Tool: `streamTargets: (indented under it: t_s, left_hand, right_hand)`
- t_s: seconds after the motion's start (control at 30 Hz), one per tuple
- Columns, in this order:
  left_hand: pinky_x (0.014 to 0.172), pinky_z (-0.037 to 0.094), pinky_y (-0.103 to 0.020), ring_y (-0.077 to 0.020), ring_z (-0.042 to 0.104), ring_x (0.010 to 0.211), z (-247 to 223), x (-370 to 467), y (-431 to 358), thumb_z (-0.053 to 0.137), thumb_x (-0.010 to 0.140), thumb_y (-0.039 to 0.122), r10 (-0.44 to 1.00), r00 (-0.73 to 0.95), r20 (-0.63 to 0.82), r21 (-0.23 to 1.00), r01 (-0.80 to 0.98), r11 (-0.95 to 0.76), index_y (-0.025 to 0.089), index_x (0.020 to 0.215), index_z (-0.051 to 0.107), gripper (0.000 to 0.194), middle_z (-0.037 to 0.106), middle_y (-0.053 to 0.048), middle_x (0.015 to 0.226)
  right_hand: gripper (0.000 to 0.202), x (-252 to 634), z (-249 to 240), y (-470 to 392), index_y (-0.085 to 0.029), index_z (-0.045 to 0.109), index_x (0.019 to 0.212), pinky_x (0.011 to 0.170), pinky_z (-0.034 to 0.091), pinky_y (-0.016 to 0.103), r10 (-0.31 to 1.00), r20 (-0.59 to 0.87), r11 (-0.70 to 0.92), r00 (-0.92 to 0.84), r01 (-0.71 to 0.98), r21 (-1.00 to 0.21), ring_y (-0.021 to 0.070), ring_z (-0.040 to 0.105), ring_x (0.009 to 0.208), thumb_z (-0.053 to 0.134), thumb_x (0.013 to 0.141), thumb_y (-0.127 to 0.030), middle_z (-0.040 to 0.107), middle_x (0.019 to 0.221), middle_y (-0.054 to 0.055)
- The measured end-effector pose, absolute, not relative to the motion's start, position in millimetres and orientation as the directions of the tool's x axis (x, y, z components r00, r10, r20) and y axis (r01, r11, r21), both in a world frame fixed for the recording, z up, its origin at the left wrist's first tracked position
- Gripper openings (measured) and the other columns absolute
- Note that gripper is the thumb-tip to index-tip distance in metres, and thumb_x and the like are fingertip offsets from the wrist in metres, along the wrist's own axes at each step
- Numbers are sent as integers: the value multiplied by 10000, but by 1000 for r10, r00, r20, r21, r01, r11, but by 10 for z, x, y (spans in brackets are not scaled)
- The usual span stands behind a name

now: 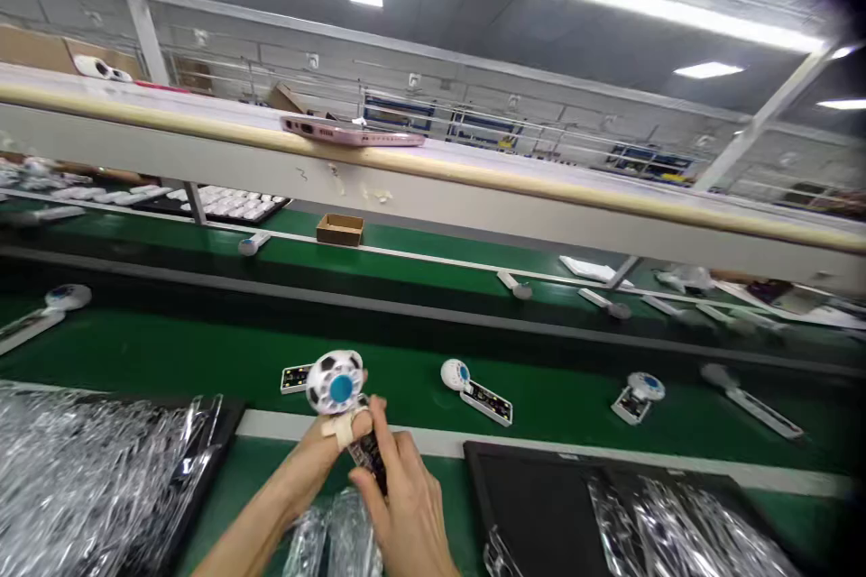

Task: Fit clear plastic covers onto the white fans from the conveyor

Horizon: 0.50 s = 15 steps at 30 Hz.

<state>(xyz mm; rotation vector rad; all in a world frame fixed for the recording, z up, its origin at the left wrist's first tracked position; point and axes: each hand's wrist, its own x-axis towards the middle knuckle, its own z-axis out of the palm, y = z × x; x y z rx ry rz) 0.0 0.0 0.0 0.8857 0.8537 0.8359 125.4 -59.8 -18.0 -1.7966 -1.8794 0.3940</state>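
Note:
A white handheld device with a round football-patterned head (329, 381) and a blue centre is held up between my hands. Its handle shows a dark exposed circuit board (366, 454). My left hand (331, 446), with pale tape around a finger, is closed around the upper handle just below the head. My right hand (406, 482) grips the lower handle between thumb and fingers. Partly hidden behind the round head lies another open handle (295, 379). To the right, a similar device (485, 398) rests on the green belt with its board uncovered.
Trays with clear plastic pieces stand at left (87, 478) and right (677, 514); clear plastic bags (331, 536) lie below my hands. More devices (640, 397) sit along the green belt (203, 343). Above runs a shelf (514, 176) bearing a pink phone (355, 133). A small cardboard box (339, 231) stands farther back.

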Motion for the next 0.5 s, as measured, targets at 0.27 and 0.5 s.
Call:
streamTargets:
  t_s: [0.27,0.5]
  left_hand:
    - [876,456,-368,-286,596,1021,-112,189,-152,714,647,475,970,76,-232,936,-253,244,168,1023,598,499,669,-107,1048]
    - [851,479,-341,-263,611,992,-495,351,-23,731,625,461,968,7,-250,947,-205,246,161,987,615,485,674,-106,1032]
  right_hand:
    - [553,1325,-392,-293,-183,648,795,597,464,268,865,10,-136,502,254,-958,181,604,648,228,905,-526,633,682,44]
    - [570,1369,-765,24,-215,491,541,537,410,273,827,-8,-229,562,325,-917,173,552,544,144,907,-480,585,538,39]
